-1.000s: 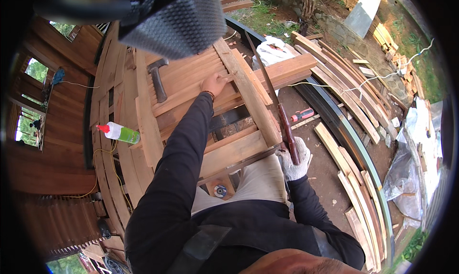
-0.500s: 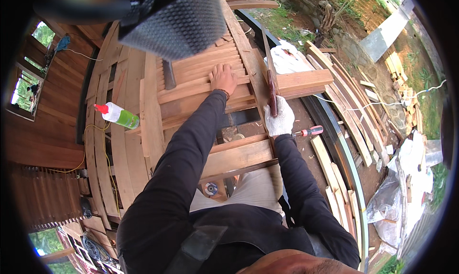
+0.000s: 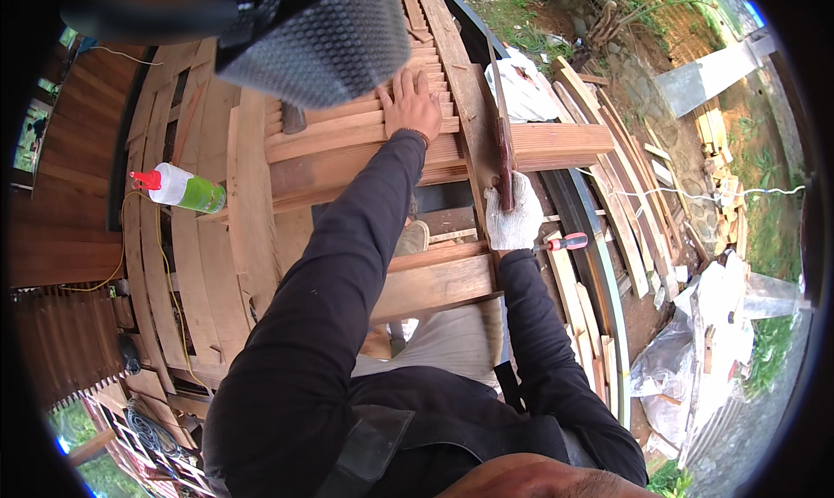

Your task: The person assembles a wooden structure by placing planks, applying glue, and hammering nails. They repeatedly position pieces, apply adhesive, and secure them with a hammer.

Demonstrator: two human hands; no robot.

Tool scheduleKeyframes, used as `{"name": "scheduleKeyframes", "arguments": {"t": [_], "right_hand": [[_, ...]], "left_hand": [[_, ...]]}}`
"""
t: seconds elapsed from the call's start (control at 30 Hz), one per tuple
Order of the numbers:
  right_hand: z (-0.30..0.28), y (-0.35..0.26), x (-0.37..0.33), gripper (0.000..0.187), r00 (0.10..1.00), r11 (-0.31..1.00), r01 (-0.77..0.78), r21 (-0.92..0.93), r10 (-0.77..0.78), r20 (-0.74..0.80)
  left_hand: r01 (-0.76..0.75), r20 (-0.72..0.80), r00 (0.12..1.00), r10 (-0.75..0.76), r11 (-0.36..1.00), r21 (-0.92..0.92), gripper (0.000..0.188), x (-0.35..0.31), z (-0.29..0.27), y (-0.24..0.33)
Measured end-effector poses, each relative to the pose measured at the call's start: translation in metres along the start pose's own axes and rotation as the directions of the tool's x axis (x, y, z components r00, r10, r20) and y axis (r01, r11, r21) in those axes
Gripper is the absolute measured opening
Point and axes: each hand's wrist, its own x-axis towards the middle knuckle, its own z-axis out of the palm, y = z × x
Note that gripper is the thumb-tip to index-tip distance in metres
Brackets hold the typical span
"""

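My right hand (image 3: 513, 211), in a white knit glove, grips the brown handle of a handsaw (image 3: 506, 155). The saw's thin blade points away from me, close beside a grooved wooden plank (image 3: 560, 142) that juts out to the right over a long wooden rail (image 3: 473, 138). Bare and with its fingers spread, my left hand (image 3: 411, 107) lies flat on the wooden strips (image 3: 347, 120) left of that rail. Whether the blade touches the plank is hard to make out. Near my right wrist sits a screwdriver (image 3: 569, 241) with a red and grey handle.
A white and green bottle with a red cap (image 3: 178, 188) lies on the planks at left. A dark tool handle (image 3: 294, 118) shows beneath a blurred black textured object (image 3: 321, 42). Stacked timber (image 3: 599, 142), a dark metal beam (image 3: 591, 237) and plastic sheeting (image 3: 686, 350) are at right.
The whole view has shifted, moving the bottle leftward in the picture. My left hand sits a little farther forward in view, and a shoe now shows below the planks. The saw stays in my right hand.
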Motion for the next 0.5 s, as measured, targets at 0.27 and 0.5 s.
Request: {"name": "scheduleKeyframes", "arguments": {"t": [0.27, 0.5], "right_hand": [[0.004, 0.007, 0.001, 0.026, 0.998, 0.997, 0.064, -0.054, -0.065, -0.01], [0.008, 0.017, -0.004, 0.024, 0.999, 0.998, 0.05, -0.035, -0.05, -0.019]], "left_hand": [[-0.001, 0.029, 1.0, 0.0, 1.0, 0.01, 0.055, 0.003, -0.003, 0.0], [-0.036, 0.005, 0.999, 0.036, 0.999, 0.006, 0.05, 0.009, 0.002, -0.002]]}}
